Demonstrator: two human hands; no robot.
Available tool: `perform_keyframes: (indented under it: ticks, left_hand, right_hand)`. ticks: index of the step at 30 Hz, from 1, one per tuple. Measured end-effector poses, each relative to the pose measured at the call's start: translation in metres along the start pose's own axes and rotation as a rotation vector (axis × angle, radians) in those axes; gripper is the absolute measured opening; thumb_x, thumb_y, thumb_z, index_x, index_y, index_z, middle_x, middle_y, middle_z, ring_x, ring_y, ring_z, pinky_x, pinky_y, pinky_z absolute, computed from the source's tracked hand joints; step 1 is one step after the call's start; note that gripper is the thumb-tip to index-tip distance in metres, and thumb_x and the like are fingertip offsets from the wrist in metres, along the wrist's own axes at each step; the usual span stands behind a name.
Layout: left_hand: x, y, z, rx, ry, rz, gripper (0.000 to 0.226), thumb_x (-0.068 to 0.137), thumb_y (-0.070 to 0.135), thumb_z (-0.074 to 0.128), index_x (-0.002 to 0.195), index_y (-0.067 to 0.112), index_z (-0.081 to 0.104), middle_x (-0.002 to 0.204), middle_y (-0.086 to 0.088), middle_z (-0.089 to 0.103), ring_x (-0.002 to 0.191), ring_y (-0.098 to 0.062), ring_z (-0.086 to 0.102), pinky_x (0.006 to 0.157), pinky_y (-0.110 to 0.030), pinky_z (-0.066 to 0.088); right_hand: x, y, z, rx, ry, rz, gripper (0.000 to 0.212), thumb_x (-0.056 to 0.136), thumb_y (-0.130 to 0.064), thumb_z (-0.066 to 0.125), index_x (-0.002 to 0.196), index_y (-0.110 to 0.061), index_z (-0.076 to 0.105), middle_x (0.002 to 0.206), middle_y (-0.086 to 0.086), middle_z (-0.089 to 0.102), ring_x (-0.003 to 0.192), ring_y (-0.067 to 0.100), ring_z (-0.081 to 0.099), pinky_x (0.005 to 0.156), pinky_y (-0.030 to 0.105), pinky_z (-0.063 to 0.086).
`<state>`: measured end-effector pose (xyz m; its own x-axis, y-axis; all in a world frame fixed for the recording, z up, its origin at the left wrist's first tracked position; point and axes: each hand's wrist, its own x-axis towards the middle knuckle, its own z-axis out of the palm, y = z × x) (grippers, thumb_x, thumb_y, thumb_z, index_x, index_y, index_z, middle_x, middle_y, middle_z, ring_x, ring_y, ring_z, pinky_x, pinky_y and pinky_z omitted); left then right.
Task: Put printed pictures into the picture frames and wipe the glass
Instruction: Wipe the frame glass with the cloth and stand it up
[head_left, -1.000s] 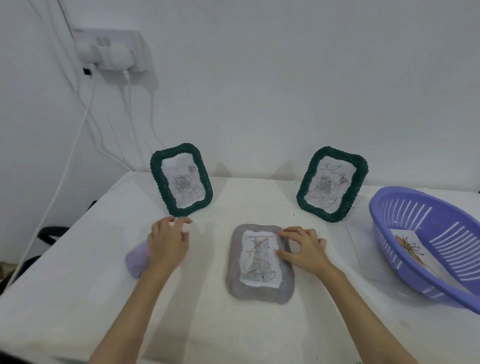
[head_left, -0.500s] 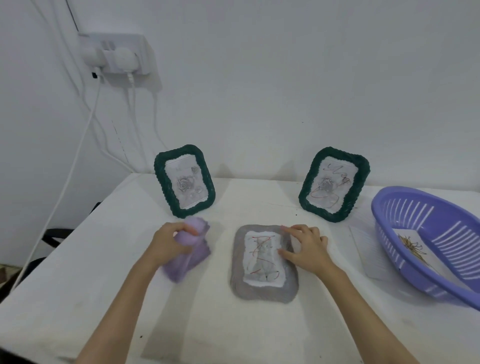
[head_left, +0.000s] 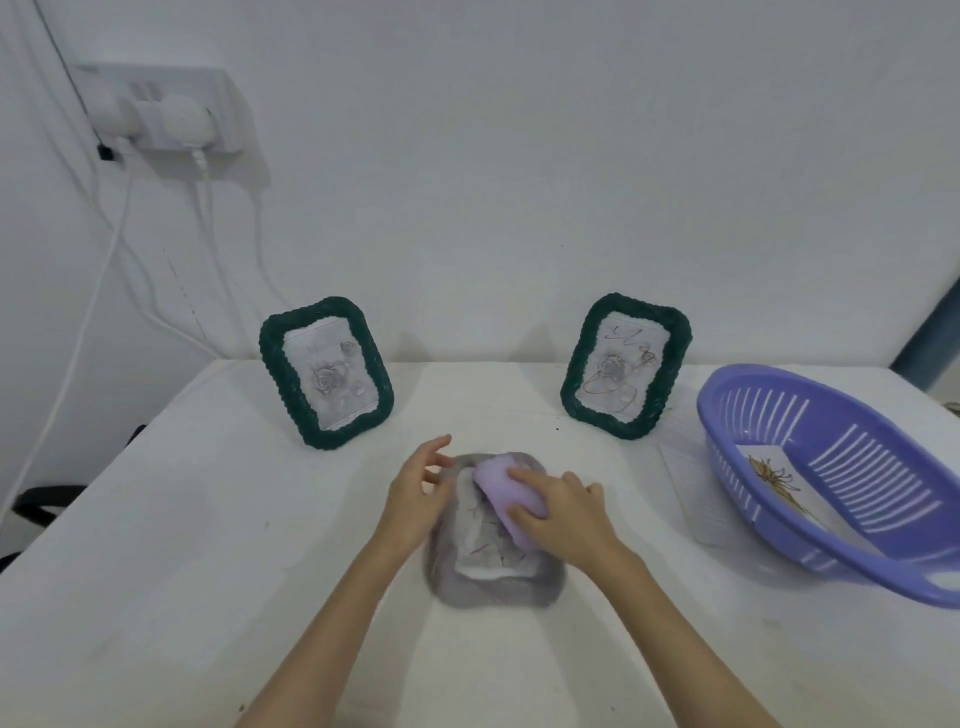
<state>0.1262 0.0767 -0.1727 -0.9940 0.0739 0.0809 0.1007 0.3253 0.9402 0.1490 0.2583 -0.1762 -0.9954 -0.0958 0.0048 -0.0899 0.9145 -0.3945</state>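
Status from my feed: two dark green frames stand upright at the back of the worktop (head_left: 156, 519), one at 11 o'clock (head_left: 326, 372), one at 1 o'clock (head_left: 626, 365). Both already have prints behind the glass, so I'd call those loaded; whether they've been wiped I can't tell. Third one, the grey frame (head_left: 493, 587), lies flat at centre with a print in it and is on the wipe step now.

Right hand (head_left: 566, 512) has its grip closed round the lilac cloth (head_left: 506, 493), pressing it onto the upper part of the glass. Left hand (head_left: 415, 493) sits at the frame's 9 o'clock edge, fingers loose and spread, holding nothing.

At 3 o'clock the purple basket (head_left: 831, 415) holds another print (head_left: 779, 483); a sheet of paper (head_left: 691, 483) lies just beside it.

Frame rims look braided or knitted, rounded corners. Cloth soft, thick, bunched. Basket is slotted rigid plastic.
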Motion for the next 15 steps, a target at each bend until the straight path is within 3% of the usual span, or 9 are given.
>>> perform_keyframes:
  ticks: [2,3,5,9,11,13,15]
  left_hand:
    - [0.002,-0.012,-0.003,0.154,-0.005,0.030,0.032,0.087,0.017,0.059,0.119,0.018,0.055,0.113,-0.006,0.057,0.099,-0.018,0.052,0.084,-0.014,0.041]
    - [0.002,-0.018,-0.005,0.203,-0.023,0.040,0.039,0.083,0.032,0.059,0.119,0.018,0.056,0.120,-0.006,0.055,0.109,-0.021,0.049,0.095,-0.023,0.040]
    - [0.002,-0.024,-0.009,0.312,-0.090,0.040,0.074,0.064,0.064,0.046,0.126,0.023,0.052,0.135,-0.001,0.046,0.127,-0.022,0.037,0.109,-0.035,0.028]
    - [0.001,-0.028,-0.015,0.574,-0.361,0.037,0.128,0.032,0.094,0.044,0.144,0.038,0.017,0.156,0.014,0.004,0.143,-0.012,0.002,0.115,-0.041,0.005]
    - [0.001,-0.034,-0.017,0.625,-0.476,0.022,0.143,0.025,0.097,0.043,0.147,0.034,0.002,0.155,0.016,-0.008,0.143,-0.011,-0.008,0.116,-0.040,-0.003]
    - [0.001,-0.040,-0.020,0.649,-0.571,0.001,0.149,0.027,0.090,0.056,0.146,0.031,-0.010,0.155,0.014,-0.016,0.142,-0.010,-0.016,0.116,-0.038,-0.011]
    - [0.000,-0.042,-0.021,0.677,-0.595,0.007,0.147,0.032,0.078,0.067,0.146,0.030,-0.015,0.154,0.012,-0.019,0.141,-0.010,-0.020,0.115,-0.037,-0.013]
  right_hand:
    - [-0.003,0.002,0.005,-0.074,-0.013,-0.009,0.045,0.093,-0.043,0.039,0.138,-0.039,0.034,0.136,-0.002,0.049,0.113,0.024,0.044,0.092,0.040,0.027]
    - [-0.003,0.002,0.007,-0.109,-0.008,-0.014,0.046,0.093,-0.044,0.038,0.138,-0.039,0.034,0.135,-0.002,0.047,0.113,0.024,0.043,0.091,0.040,0.028]
    - [-0.002,0.002,0.008,-0.208,0.059,-0.024,0.046,0.090,-0.047,0.038,0.135,-0.037,0.039,0.127,0.003,0.049,0.108,0.025,0.044,0.087,0.040,0.030]
    - [0.001,-0.004,0.016,-0.373,0.417,-0.087,0.051,0.073,-0.056,0.040,0.109,-0.028,0.063,0.101,0.006,0.062,0.075,0.026,0.055,0.063,0.033,0.039]
    - [0.002,-0.006,0.024,-0.440,0.419,-0.102,0.047,0.074,-0.055,0.038,0.103,-0.029,0.065,0.098,0.004,0.064,0.071,0.024,0.054,0.060,0.033,0.040]
    - [0.002,-0.005,0.030,-0.495,0.413,-0.101,0.041,0.075,-0.050,0.041,0.099,-0.028,0.066,0.093,0.004,0.065,0.068,0.024,0.054,0.057,0.033,0.040]
    - [0.005,-0.003,0.033,-0.475,0.415,-0.076,0.034,0.072,-0.043,0.057,0.098,-0.024,0.068,0.089,0.005,0.066,0.066,0.025,0.054,0.056,0.035,0.042]
